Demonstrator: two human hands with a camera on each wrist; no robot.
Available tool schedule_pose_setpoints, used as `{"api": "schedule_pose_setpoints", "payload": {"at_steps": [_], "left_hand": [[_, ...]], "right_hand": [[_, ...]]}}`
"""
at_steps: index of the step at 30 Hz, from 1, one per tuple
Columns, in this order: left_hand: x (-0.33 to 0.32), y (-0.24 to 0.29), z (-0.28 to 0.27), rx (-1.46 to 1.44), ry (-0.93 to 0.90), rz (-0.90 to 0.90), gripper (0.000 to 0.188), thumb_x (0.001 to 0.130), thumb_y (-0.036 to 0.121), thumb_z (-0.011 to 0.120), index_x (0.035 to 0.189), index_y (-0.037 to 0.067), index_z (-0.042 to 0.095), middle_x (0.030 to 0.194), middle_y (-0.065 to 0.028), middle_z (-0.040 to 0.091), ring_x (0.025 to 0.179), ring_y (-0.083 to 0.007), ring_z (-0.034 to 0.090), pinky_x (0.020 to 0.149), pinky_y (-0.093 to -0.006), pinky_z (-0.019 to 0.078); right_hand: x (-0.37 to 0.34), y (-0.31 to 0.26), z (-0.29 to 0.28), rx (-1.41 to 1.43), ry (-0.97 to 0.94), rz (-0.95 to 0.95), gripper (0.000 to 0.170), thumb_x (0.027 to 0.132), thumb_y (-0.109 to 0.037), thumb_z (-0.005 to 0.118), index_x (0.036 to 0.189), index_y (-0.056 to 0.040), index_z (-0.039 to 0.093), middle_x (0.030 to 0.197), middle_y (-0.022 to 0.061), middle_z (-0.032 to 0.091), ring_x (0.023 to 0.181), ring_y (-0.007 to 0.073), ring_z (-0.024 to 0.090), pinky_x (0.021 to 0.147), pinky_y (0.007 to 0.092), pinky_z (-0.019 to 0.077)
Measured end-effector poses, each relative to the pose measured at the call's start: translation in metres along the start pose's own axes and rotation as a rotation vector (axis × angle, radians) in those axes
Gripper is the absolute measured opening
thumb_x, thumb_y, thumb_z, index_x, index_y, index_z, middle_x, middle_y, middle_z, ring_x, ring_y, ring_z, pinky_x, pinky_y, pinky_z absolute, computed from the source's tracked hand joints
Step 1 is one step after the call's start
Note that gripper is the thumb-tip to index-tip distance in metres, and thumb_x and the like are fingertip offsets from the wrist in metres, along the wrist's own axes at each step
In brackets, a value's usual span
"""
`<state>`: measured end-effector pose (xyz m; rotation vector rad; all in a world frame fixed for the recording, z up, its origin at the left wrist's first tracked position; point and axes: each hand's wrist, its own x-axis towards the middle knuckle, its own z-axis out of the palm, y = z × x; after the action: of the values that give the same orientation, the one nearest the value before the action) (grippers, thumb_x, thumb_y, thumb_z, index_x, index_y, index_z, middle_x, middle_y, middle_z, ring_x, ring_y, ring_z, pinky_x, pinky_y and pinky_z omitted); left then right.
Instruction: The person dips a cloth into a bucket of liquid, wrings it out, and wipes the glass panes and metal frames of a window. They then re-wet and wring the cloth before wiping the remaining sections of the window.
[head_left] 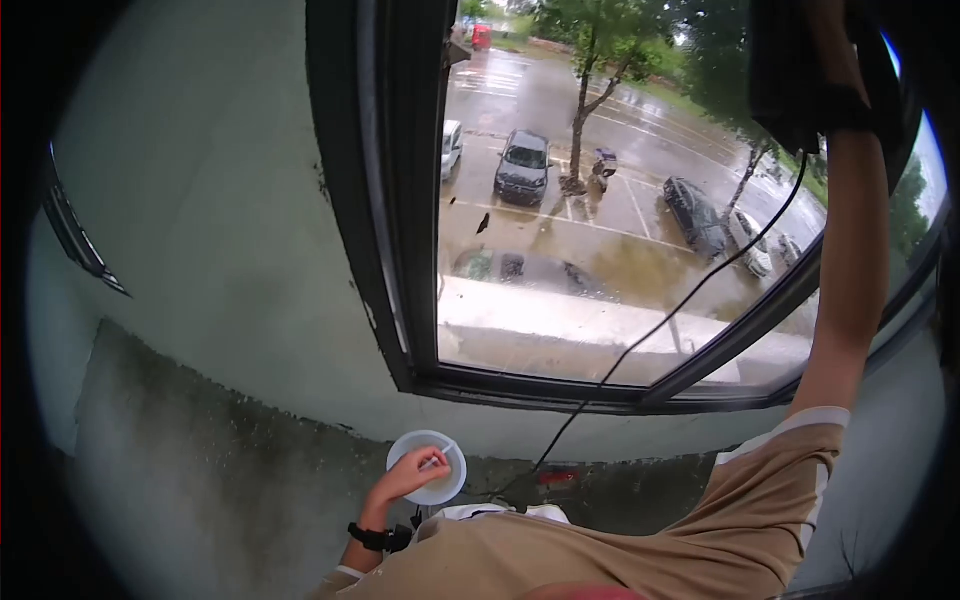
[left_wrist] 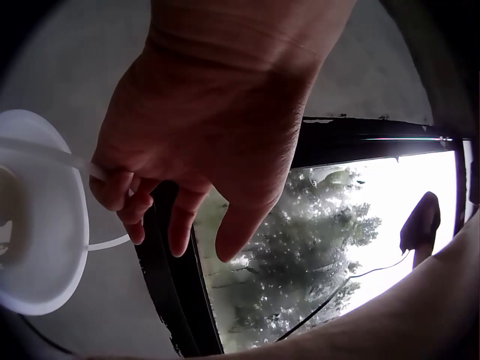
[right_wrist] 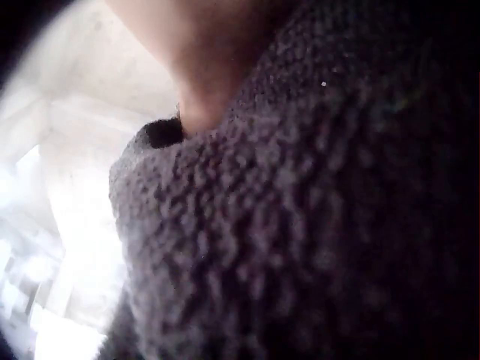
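My left hand (head_left: 412, 475) is over a small white bucket (head_left: 400, 448) low by the wall, its fingers curled round the white handle (left_wrist: 45, 152). In the left wrist view the bucket (left_wrist: 64, 247) is beside the hand (left_wrist: 199, 127), whose thumb hangs free. High at the upper right, my right hand (head_left: 828, 45) is raised to the window with a dark cloth (head_left: 780, 85). The rough, dark cloth (right_wrist: 225, 247) fills most of the right wrist view; part of the hand (right_wrist: 206, 75) goes into it, and the fingers are hidden.
A dark-framed window (head_left: 520, 378) with wet glass stands ahead, with parked cars (head_left: 522, 165) and trees outside. A black cable (head_left: 625, 352) hangs from the right wrist across the window. A red item (head_left: 557, 478) lies below the sill, by the grey lower wall (head_left: 230, 460).
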<state>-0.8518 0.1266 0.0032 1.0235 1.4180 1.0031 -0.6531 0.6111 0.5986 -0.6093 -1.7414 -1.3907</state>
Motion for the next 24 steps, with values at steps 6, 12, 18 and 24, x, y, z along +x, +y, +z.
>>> {"api": "schedule_pose_setpoints", "payload": {"at_steps": [6, 12, 18, 24], "left_hand": [[-0.003, -0.02, -0.004, -0.018, 0.045, -0.039, 0.023, 0.089, 0.026, 0.07, 0.097, 0.005, 0.064, 0.093, -0.0007, 0.062, 0.086, -0.0111, 0.055, 0.08, -0.0281, 0.0449], [-0.015, -0.024, -0.003, 0.001, 0.054, -0.032, 0.022, 0.09, 0.025, 0.069, 0.097, 0.005, 0.064, 0.092, -0.0005, 0.061, 0.086, -0.0104, 0.055, 0.079, -0.0273, 0.0451], [-0.027, -0.022, 0.002, -0.023, 0.091, -0.061, 0.022, 0.09, 0.026, 0.068, 0.096, 0.005, 0.063, 0.093, 0.0002, 0.061, 0.087, -0.0097, 0.054, 0.08, -0.0264, 0.0448], [-0.034, -0.024, 0.004, 0.012, 0.092, -0.053, 0.02, 0.09, 0.024, 0.067, 0.095, 0.005, 0.063, 0.09, 0.0011, 0.061, 0.086, -0.0091, 0.052, 0.077, -0.0267, 0.0432]], "right_hand": [[0.017, -0.169, -0.119, 0.445, 0.249, -0.064, 0.062, 0.089, -0.022, 0.06, 0.138, 0.0104, 0.04, 0.146, 0.035, 0.035, 0.138, 0.0472, 0.03, 0.116, 0.051, 0.0248], [-0.105, -0.334, -0.119, 0.934, 0.127, 0.096, 0.045, 0.093, -0.022, 0.057, 0.127, 0.0067, 0.051, 0.132, 0.0312, 0.049, 0.127, 0.0461, 0.044, 0.113, 0.0517, 0.0303], [-0.187, -0.352, -0.168, 0.832, -0.203, 0.04, 0.046, 0.091, -0.027, 0.058, 0.13, -0.0031, 0.055, 0.125, 0.0224, 0.057, 0.119, 0.0381, 0.053, 0.105, 0.0473, 0.0389], [-0.271, -0.371, -0.168, 1.043, -0.472, -0.055, 0.042, 0.091, -0.031, 0.064, 0.128, -0.0115, 0.059, 0.119, 0.0179, 0.06, 0.113, 0.0353, 0.057, 0.097, 0.0438, 0.045]]}}
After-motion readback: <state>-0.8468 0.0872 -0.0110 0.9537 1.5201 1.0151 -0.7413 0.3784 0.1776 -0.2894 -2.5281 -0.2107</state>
